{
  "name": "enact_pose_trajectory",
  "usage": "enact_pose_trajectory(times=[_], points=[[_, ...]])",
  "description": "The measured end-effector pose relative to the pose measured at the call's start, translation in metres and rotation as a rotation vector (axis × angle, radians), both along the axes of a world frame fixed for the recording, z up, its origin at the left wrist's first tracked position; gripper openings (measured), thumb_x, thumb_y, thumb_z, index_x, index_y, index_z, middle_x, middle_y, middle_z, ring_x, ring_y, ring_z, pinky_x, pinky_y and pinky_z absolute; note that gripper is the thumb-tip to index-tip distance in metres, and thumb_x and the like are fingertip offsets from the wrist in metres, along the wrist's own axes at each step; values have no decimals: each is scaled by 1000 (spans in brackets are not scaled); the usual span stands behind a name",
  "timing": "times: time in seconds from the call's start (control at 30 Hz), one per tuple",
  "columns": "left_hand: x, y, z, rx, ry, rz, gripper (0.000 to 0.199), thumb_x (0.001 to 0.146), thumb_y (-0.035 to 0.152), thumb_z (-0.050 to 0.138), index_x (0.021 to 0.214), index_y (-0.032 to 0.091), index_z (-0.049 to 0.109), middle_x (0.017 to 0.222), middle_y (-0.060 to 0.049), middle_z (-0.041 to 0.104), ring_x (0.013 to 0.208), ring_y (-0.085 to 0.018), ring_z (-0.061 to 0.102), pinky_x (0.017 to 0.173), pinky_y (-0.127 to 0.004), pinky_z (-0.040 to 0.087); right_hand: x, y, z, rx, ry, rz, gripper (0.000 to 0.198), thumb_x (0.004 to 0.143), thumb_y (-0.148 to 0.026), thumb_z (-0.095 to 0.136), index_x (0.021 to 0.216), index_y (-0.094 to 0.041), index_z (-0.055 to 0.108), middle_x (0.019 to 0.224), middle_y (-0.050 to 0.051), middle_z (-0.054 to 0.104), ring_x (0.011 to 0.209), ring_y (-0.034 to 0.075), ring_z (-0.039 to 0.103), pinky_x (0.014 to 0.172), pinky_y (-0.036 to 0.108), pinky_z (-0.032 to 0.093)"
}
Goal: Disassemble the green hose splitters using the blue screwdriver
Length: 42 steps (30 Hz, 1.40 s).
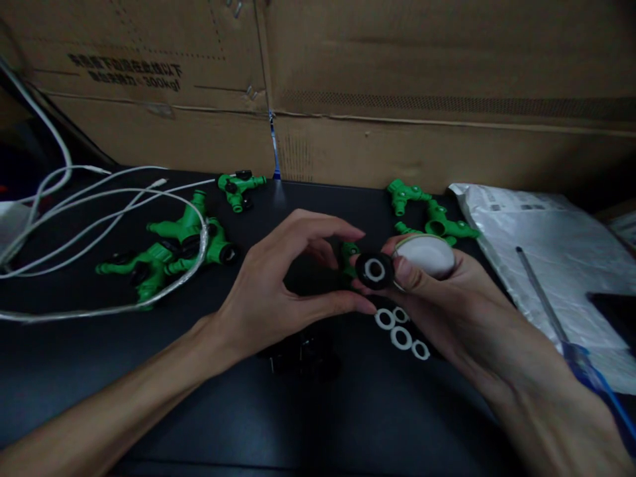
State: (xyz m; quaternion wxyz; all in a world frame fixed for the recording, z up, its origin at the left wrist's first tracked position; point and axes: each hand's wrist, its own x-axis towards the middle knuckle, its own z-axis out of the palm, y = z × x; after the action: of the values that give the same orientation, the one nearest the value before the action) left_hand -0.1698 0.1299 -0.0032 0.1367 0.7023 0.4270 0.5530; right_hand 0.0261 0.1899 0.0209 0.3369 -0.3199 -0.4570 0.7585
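Observation:
My right hand (437,285) is closed around a round, white-topped object (426,256) and a black round hose fitting (375,270) with a pale ring inside its opening. A green plastic part (349,257) shows just left of the fitting; whether they are joined I cannot tell. My left hand (278,285) curves open beside the fitting, thumb and fingers apart with nothing between them. Below the hands, several white ring washers (401,338) lie on the dark table. Small black parts (303,354), hard to make out, are under my left wrist.
Green hose splitters (186,222) with black levers lie at left, another splitter (238,189) behind. Green pieces (437,218) sit at back right. White cables (104,192) loop at left. A screwdriver (546,298) rests on a silvery bag (527,218). Cardboard (397,73) stands behind.

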Motion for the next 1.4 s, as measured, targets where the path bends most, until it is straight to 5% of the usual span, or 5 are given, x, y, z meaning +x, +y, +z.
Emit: enact_pose_trajectory(times=[0.17, 0.3, 0.57, 0.8, 1.4], points=[[3, -4, 1, 14, 118, 45, 36, 83, 25, 85, 117, 26, 72, 113, -5, 77, 100, -21, 75, 87, -34, 64, -3, -3, -3, -1, -11, 14, 15, 78, -27, 89, 89, -25, 78, 86, -2, 74, 84, 13, 70, 77, 20, 59], [0, -7, 3, 14, 127, 123, 38, 87, 23, 81, 124, 28, 71, 111, -2, 81, 91, -20, 78, 84, -32, 65, -6, -2, 0, 3, 3, -14, 11, 89, -31, 79, 95, -22, 77, 97, 3, 78, 93, 18, 74, 83, 27, 63], [-7, -3, 3, 125, 226, 196, 38, 87, 24, 82, 124, 26, 73, 115, -4, 79, 97, -19, 77, 88, -30, 64, 2, 4, 9, 100, -74, -43, 8, 89, -28, 80, 90, -20, 79, 93, 4, 81, 77, 14, 77, 74, 18, 64], [-11, -2, -1, 149, 322, 284, 33, 90, 21, 78, 123, 26, 74, 116, -4, 76, 98, -18, 75, 91, -29, 63, 5, -2, 13, 40, -113, 183, 15, 90, -31, 79, 84, -18, 78, 73, 4, 78, 55, 12, 73, 51, 14, 59], [-8, -4, 4, 181, 389, 193, 35, 92, 12, 73, 123, 27, 73, 119, -2, 77, 99, -16, 76, 89, -25, 64, 1, -7, 8, -34, -117, 219, 20, 86, -32, 83, 79, -15, 78, 66, 4, 76, 56, 13, 74, 55, 14, 62]])
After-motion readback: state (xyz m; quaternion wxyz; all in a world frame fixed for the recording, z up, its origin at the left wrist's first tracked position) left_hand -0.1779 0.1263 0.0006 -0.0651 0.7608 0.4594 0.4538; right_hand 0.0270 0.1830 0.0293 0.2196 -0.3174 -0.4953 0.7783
